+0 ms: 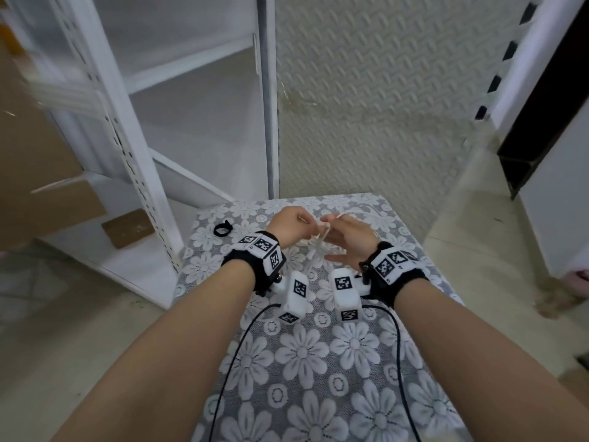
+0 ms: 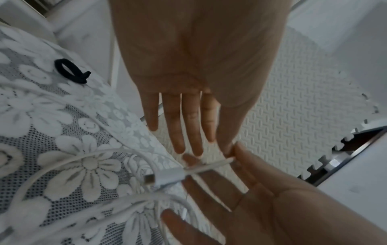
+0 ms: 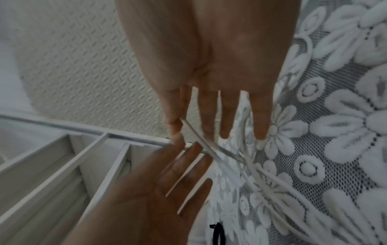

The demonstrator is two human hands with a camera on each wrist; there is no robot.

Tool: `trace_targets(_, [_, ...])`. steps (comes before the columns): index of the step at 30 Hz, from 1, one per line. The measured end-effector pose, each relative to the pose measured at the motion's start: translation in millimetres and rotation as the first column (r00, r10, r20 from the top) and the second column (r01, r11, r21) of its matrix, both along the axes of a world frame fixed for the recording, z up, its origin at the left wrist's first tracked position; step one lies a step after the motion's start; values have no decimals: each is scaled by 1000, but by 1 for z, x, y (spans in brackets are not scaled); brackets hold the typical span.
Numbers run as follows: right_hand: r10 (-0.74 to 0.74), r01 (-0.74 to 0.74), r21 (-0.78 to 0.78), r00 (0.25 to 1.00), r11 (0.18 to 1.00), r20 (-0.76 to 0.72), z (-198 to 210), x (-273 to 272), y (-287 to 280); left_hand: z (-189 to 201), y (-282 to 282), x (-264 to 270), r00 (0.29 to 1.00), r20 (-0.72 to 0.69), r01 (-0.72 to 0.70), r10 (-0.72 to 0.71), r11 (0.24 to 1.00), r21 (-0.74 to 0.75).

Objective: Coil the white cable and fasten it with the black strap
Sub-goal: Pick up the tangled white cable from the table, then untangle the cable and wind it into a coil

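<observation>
The white cable [image 1: 318, 239] hangs in strands between my two hands above the far end of the flower-patterned table [image 1: 318, 362]. My right hand [image 1: 331, 223] pinches a bend of the cable [image 3: 201, 144] between thumb and index finger [image 3: 178, 119]. One short strand ends in a free plug [image 2: 165, 178]; the rest trails in loose curves on the cloth. My left hand [image 1: 302, 223] faces it with straight, spread fingers [image 2: 188, 132], its thumb tip close to the pinch. The black strap [image 1: 221, 235], closed into a small loop [image 2: 78, 77], lies on the table's far left corner, apart from both hands.
A white metal shelf unit [image 1: 137, 154] stands left of the table, with cardboard boxes [image 1: 47, 186] beside it. Beyond the far table edge is embossed white floor matting [image 1: 366, 106]. A dark cabinet [image 1: 526, 148] stands at the right. Black camera leads [image 1: 236, 346] run along the near table.
</observation>
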State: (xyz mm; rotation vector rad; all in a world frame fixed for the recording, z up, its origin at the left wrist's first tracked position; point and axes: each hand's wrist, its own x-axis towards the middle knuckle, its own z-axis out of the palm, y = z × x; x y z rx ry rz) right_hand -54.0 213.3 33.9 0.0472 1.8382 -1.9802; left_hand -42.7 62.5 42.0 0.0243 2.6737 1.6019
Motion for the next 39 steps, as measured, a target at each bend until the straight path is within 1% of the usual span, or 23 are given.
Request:
trace_targets(2, [46,-39,176,998,984,-37,10,5,-2,8,2,4,999,-5,35,-35,999,18])
trace_targets(3, [56,-42,220,997,974,-56,15,7,-4,11,2,6,997,5,71,-71,997,16])
trace_targets(4, [65,-45,241,995,970,-79,19,7,-5,13,2,7,996,8,86,-86,996,12])
trace_targets(6, [74,-48,240,992,970,-100,28,11,-5,17,0,10,999,7,49,-49,999,15])
trace_targets(7, [70,-43,249,992,968,-101,32,14,-3,21,0,12,1000,8,28,-28,999,38])
trace_targets(9, [46,-8,272,990,962,-133,42,21,1,29,0,19,999,13,35,-37,992,121])
trace_targets(10, [7,38,265,986,963,-167,47,24,3,35,0,25,999,17,35,-38,985,171])
trace_targets(12, [-153,202,170,952,965,-264,54,28,6,45,-2,36,1000,24,7,-13,971,240])
trace_targets(14, [-338,374,32,870,927,-358,61,31,9,53,-6,47,998,58,-7,-8,965,263])
trace_targets(15, [-393,429,-3,824,903,-407,64,32,10,57,-8,51,996,89,-7,-20,956,292])
trace_targets(16, [-405,455,-2,790,891,-460,67,33,11,62,-9,56,992,120,-8,-32,946,324])
trace_targets(17, [-370,451,37,775,892,-513,69,35,11,66,-11,60,988,151,-15,-42,934,358])
trace_targets(18, [-302,423,103,777,900,-552,71,38,11,71,-12,63,983,173,-18,-52,924,381])
trace_targets(19, [-207,374,193,795,907,-570,72,42,10,76,-12,67,981,186,-18,-60,920,391])
trace_targets(21, [-58,261,314,844,913,-533,70,46,8,82,-10,74,984,174,-23,-46,928,371])
trace_targets(23, [-20,207,323,867,923,-498,70,52,7,86,-10,79,992,126,-36,-13,924,381])
trace_targets(25, [-42,190,264,876,946,-481,69,58,10,88,-10,83,995,96,-51,9,892,449])
trace_targets(28, [-27,144,204,873,968,-488,70,64,17,89,-14,87,990,135,-109,36,805,583])
trace_targets(31, [-62,112,82,882,990,-466,77,70,20,88,-15,91,985,170,-134,14,679,722])
trace_targets(34, [-75,65,-40,911,997,-406,87,76,18,88,-13,95,980,200,-162,-18,516,841])
trace_targets(37, [1,-31,-90,948,995,-319,90,83,17,93,-8,97,972,233,-220,5,347,912])
trace_targets(39, [29,-61,-111,962,992,-273,88,87,16,94,-4,97,970,239,-242,42,241,940])
